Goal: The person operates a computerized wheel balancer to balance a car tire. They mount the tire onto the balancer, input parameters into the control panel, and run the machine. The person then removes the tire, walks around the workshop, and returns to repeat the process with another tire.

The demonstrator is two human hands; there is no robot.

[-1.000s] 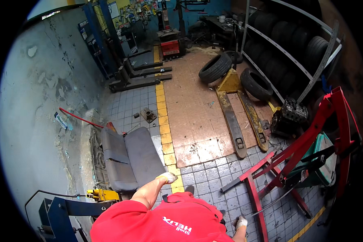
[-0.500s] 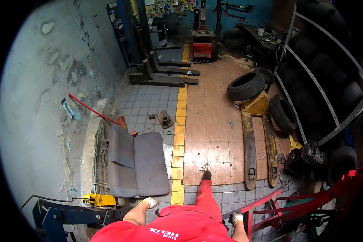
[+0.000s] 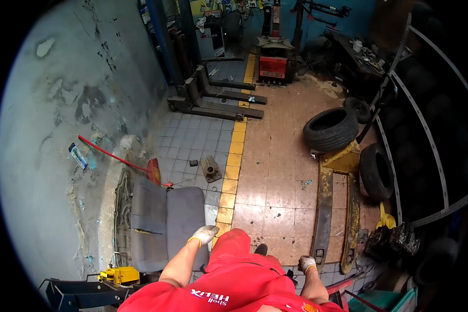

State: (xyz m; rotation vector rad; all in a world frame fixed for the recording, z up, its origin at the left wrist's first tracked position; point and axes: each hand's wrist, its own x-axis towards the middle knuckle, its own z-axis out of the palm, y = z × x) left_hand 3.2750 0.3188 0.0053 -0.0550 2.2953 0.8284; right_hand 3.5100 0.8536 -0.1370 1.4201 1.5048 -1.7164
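My left hand (image 3: 205, 235), in a pale work glove, hangs in the air just right of the grey folding car seat (image 3: 186, 221). Its fingers are stretched forward and nothing shows in them. In a similar glove with a darkened finger side, my right hand (image 3: 307, 263) is low at my right, left of the yellow pallet jack's fork tips. Its fingers are curled in, and no object shows in them. My red-clad leg (image 3: 232, 243) is raised forward between the hands, and a dark shoe (image 3: 261, 249) stands on the brown floor tiles.
A yellow pallet jack (image 3: 325, 208) bears a tire (image 3: 331, 128); another tire (image 3: 376, 171) leans beside it. Metal forks (image 3: 223, 112) jut from the left. A metal base piece (image 3: 210, 169) lies on the grey tiles. A red machine (image 3: 273, 67) stands ahead, a tire rack (image 3: 424, 130) at right.
I have moved forward: the seat, yellow jack and red frame slide back toward the lower edge. My left hand has swung forward and up, and a leg has stepped ahead.
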